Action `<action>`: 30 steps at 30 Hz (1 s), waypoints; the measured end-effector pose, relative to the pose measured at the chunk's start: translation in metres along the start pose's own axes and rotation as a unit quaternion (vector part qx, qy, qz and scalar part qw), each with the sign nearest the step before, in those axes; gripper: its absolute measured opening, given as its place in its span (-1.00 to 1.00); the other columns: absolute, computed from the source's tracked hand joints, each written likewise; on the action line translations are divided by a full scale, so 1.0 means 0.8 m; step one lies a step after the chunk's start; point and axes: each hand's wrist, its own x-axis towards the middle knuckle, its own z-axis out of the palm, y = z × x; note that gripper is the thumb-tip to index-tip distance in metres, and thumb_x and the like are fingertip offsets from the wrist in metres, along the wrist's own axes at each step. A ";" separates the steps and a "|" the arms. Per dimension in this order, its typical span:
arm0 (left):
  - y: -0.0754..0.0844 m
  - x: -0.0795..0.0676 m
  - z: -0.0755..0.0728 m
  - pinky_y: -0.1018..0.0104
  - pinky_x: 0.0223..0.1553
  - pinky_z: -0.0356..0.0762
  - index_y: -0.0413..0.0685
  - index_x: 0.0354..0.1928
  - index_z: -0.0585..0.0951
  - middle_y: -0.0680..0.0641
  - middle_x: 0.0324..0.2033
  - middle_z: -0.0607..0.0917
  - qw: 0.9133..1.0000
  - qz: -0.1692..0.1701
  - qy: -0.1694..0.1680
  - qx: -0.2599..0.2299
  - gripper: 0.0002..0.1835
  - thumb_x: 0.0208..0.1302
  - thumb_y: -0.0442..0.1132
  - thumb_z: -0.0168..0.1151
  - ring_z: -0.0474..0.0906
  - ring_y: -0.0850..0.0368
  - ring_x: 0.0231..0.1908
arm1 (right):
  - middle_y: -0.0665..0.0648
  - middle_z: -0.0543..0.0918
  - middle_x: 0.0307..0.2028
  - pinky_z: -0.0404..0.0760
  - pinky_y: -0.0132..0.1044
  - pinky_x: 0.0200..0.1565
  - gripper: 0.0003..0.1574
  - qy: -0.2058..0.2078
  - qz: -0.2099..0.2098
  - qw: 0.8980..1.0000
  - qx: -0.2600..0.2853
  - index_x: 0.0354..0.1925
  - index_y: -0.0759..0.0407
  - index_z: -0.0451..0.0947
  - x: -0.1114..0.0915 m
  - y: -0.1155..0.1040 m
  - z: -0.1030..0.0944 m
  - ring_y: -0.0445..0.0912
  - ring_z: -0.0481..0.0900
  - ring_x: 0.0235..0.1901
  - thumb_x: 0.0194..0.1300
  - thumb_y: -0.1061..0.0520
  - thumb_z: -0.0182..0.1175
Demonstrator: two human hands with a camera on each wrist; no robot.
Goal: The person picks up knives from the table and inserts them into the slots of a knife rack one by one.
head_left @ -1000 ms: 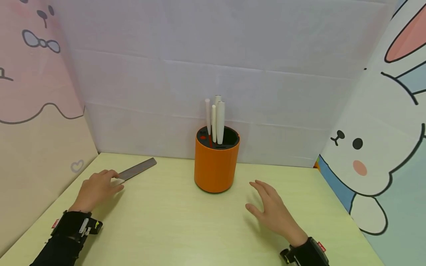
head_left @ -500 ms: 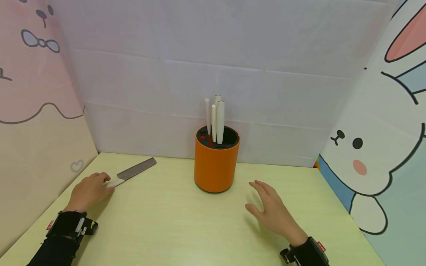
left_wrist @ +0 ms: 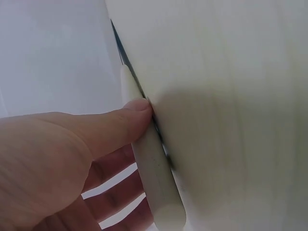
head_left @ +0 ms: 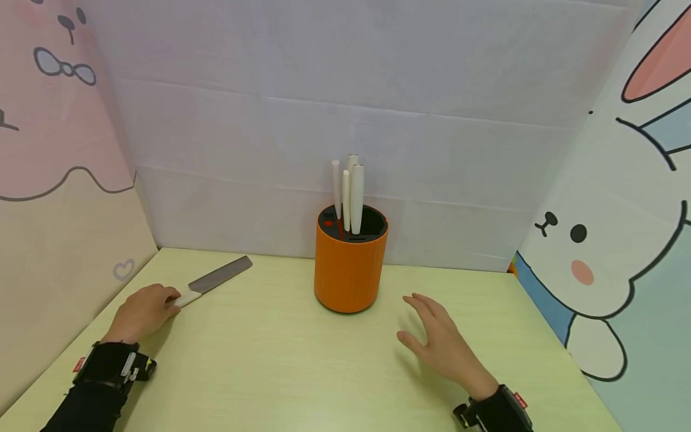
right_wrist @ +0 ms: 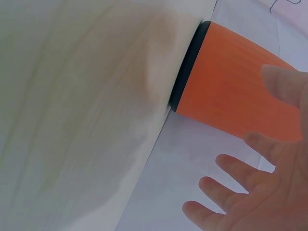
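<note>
A kitchen knife (head_left: 220,276) with a white handle and a broad, square-ended grey blade lies at the left of the table, its blade pointing to the far right. My left hand (head_left: 141,313) holds the rear of its handle. In the left wrist view the thumb (left_wrist: 137,118) presses on the white handle (left_wrist: 156,180), with the other fingers behind it. My right hand (head_left: 445,339) hovers at the right with its fingers spread and nothing in it. An orange round knife block (head_left: 351,273) stands between the hands, nearer the right one.
Several white-handled knives (head_left: 357,198) stick up from the block's black top. A white wall (head_left: 243,138) closes off the back of the pale table (head_left: 281,372). Panels with cartoon prints stand along the left (head_left: 65,240) and right (head_left: 610,240) sides.
My left hand has slid back toward the left along the knife's handle, leaving more of the handle showing. The knife, the block and my right hand have stayed nearly in place.
</note>
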 end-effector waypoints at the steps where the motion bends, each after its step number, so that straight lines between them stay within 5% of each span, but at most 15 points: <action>1: 0.000 0.001 -0.001 -0.02 -0.37 0.52 -0.31 -0.14 0.63 -0.19 -0.35 0.62 1.000 0.002 -0.002 0.000 -0.71 0.09 -0.32 0.37 0.54 -0.13 -0.34 | 0.16 0.22 0.33 0.33 0.17 0.17 -0.18 0.000 0.000 1.000 0.000 0.37 0.06 0.21 0.000 0.000 0.000 0.07 0.15 0.30 0.28 -0.15 0.25; 15: 0.002 -0.003 0.002 0.08 -0.33 0.53 -0.18 -0.04 0.61 -0.03 -0.28 0.61 0.999 0.041 -0.001 -0.020 -0.67 0.16 -0.25 0.35 0.55 -0.01 -0.30 | 0.20 0.23 0.33 0.31 0.17 0.18 -0.18 -0.001 0.004 1.000 -0.001 0.37 0.08 0.21 0.000 0.001 -0.003 0.08 0.14 0.30 0.27 -0.13 0.26; 30: 0.036 -0.019 -0.004 0.29 -0.37 0.55 0.06 -0.15 0.64 0.26 -0.34 0.54 0.989 0.142 0.046 -0.001 -0.68 0.00 -0.29 0.45 0.47 0.37 -0.36 | 0.20 0.27 0.31 0.31 0.18 0.16 -0.19 0.006 -0.001 1.000 -0.015 0.35 0.11 0.25 -0.005 0.006 -0.004 0.10 0.19 0.27 0.25 -0.10 0.28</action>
